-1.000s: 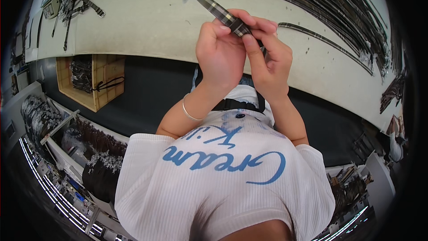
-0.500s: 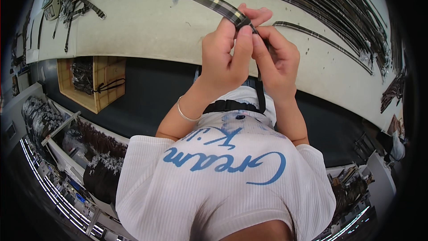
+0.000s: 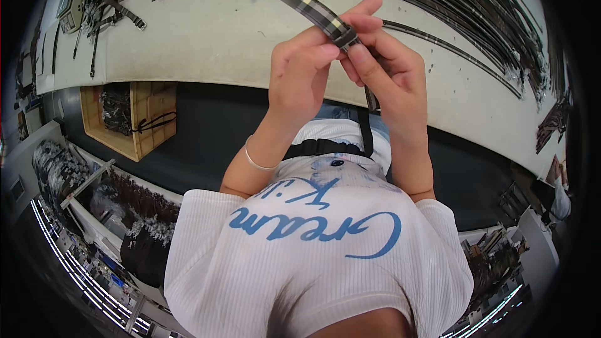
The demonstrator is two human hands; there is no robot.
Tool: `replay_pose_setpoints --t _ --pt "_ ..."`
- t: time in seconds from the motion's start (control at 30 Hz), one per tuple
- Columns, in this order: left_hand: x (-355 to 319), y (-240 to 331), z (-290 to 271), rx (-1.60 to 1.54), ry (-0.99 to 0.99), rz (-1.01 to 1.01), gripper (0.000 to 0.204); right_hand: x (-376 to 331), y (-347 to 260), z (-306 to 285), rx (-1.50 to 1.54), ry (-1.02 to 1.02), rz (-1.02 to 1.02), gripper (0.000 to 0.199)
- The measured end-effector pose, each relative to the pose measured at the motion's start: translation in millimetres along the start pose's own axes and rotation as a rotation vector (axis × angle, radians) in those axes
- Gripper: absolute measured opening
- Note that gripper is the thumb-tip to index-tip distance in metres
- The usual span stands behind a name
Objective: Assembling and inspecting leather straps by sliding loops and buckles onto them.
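Both of my hands are raised over a pale worktable (image 3: 206, 44) and pinch one dark plaid strap (image 3: 305, 4). My left hand (image 3: 300, 75) grips it from the left with thumb and fingers. My right hand (image 3: 385, 72) holds it from the right, index finger stretched over the top. The strap's free end sticks up and to the left above the table. A further length hangs down below my right palm. A thin bracelet (image 3: 256, 161) circles my left wrist.
Many long dark straps (image 3: 451, 0) lie fanned along the table's far and right side. More straps with buckles (image 3: 109, 0) lie at the far left. A wooden crate (image 3: 128, 119) holding dark straps stands under the table. Shelving (image 3: 75, 194) runs lower left.
My hands have lifted slightly and worked further along the strap. Its free end now points more to the upper left.
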State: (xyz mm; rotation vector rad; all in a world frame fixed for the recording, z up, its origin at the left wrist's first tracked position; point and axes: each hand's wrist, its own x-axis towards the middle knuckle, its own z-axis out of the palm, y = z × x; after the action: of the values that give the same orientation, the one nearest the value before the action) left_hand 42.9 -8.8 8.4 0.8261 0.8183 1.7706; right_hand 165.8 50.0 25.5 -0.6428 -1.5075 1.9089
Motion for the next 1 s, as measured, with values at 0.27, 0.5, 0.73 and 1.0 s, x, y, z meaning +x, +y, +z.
replay_pose_setpoints --t 0.27,0.5,0.73,1.0 --pt "0.2 1.5 -6.8 -0.183 -0.101 -0.177 0.051 -3.0 3.4 4.9 0.079 0.02 -0.069 0.03" --pt "-2.3 0.0 -2.5 -0.293 -0.006 -0.221 0.049 -6.1 6.6 8.8 0.131 0.058 -0.05 0.03" --pt "-1.9 -1.2 6.4 -0.277 0.044 -0.166 0.047 -5.6 3.7 23.5 0.168 0.157 -0.078 0.027" --pt "-3.5 5.3 0.5 0.063 0.108 -0.235 0.042 1.7 5.9 -6.5 -0.156 0.182 -0.097 0.012"
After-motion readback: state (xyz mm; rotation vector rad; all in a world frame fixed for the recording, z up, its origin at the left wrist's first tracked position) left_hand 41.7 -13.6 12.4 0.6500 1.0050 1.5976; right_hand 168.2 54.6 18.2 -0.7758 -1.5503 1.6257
